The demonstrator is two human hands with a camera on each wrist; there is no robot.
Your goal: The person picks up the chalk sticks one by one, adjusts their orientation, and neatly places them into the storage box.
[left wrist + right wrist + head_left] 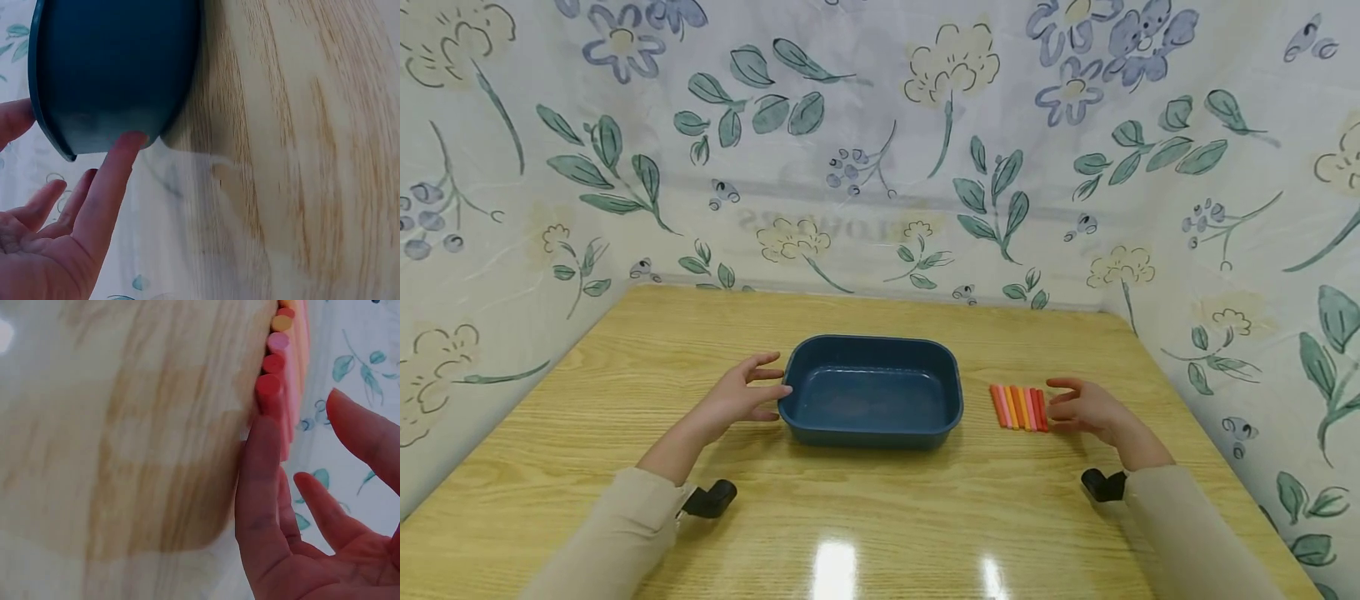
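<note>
A dark blue rectangular dish [871, 438] with rounded corners sits on the wooden table, nothing inside it. At its left end is my left hand [748, 396], fingers spread. In the left wrist view one fairly straight finger [106, 200] reaches the dish's side wall [119, 75], and another fingertip is at the rim. Right of the dish lies a row of slim round sticks [1018, 407] in red, pink, orange and yellow, side by side. My right hand [1090, 408] is at the row's right side. In the right wrist view, an extended finger [259, 487] touches the outermost red stick [270, 387].
The light wood-grain table [880, 517] extends all around the dish. White cloth [880, 208] with flowers and leaves stands behind and on both sides. A black wrist mount [711, 500] sits under the left sleeve, another [1102, 484] by the right one.
</note>
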